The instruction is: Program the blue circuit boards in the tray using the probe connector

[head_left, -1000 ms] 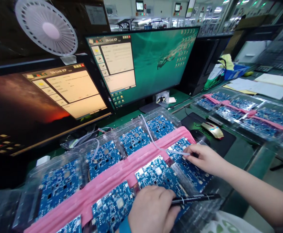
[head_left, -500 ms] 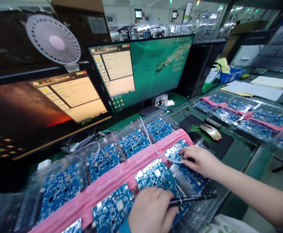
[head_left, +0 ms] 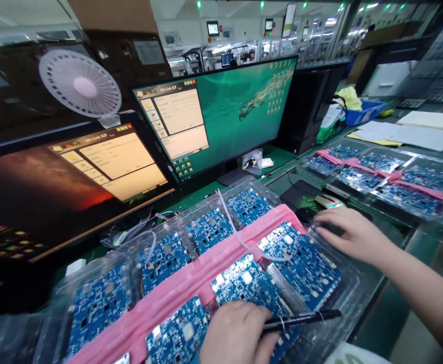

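In the front middle, my left hand (head_left: pixel 236 333) is closed around a slim black pen (head_left: pixel 305 319) with thin pale bands on it. The pen points right, over several blue circuit boards (head_left: pixel 303 265) lying in a clear plastic tray (head_left: pixel 345 290). A pink strip (head_left: pixel 176 275) runs lengthwise between the rows of boards. Across it lies a thin white cable (head_left: pixel 236 230), its loose end resting on the right front board. My right hand (head_left: pixel 354 232) is past the tray's right edge, fingers apart, beside a black mouse (head_left: pixel 305 214) and a gold mouse (head_left: pixel 328 202).
Two monitors (head_left: pixel 225 116) stand behind the tray, with a white fan (head_left: pixel 80 83) above the left one. A black computer case (head_left: pixel 307 108) is at the back. Another tray of boards (head_left: pixel 375 169), papers (head_left: pixel 407 134) and a blue bin (head_left: pixel 367 112) lie to the right.
My right hand has let go of the white cable's end and moved right, off the boards towards the mice. My left hand keeps the pen in nearly the same place.
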`<state>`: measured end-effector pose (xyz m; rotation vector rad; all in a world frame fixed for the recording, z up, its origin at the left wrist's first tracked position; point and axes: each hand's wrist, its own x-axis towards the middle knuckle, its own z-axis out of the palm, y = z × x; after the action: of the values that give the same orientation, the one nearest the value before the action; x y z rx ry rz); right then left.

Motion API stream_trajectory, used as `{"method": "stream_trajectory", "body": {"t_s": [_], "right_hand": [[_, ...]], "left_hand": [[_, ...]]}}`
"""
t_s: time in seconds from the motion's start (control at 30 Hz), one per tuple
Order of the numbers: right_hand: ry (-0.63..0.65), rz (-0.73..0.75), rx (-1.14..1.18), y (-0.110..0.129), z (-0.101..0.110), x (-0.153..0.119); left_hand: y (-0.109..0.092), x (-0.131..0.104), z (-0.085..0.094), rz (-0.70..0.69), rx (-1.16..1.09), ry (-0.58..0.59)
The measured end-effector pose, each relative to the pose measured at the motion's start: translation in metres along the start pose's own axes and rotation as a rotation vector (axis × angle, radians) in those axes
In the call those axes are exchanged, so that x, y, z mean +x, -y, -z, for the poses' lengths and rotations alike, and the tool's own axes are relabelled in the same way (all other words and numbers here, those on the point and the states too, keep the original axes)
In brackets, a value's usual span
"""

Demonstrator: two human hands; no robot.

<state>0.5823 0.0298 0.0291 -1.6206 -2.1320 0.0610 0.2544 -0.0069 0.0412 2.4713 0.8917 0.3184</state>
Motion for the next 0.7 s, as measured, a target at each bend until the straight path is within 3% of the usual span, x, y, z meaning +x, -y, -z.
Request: {"method": "stream_trajectory", "body": {"t_s": [0.1, 0.2, 0.37, 0.7], "right_hand": [[0.195, 0.232, 0.104, 0.045, 0.000, 0.009], [0.318, 0.307, 0.098, 0.064, -0.008, 0.018], [0.372, 0.328, 0.073, 0.062, -0.025, 0.021], [0.324, 0.319, 0.034, 0.067, -0.031, 0.019]], "left_hand": [[0.000, 0.000, 0.000, 0.009, 0.011, 0.015], [0.000, 0.001, 0.001, 0.024, 0.013, 0.036], [-0.002, 0.002, 0.004, 0.014, -0.013, 0.048], [-0.006, 0.006, 0.006, 0.005, -0.001, 0.011]]}}
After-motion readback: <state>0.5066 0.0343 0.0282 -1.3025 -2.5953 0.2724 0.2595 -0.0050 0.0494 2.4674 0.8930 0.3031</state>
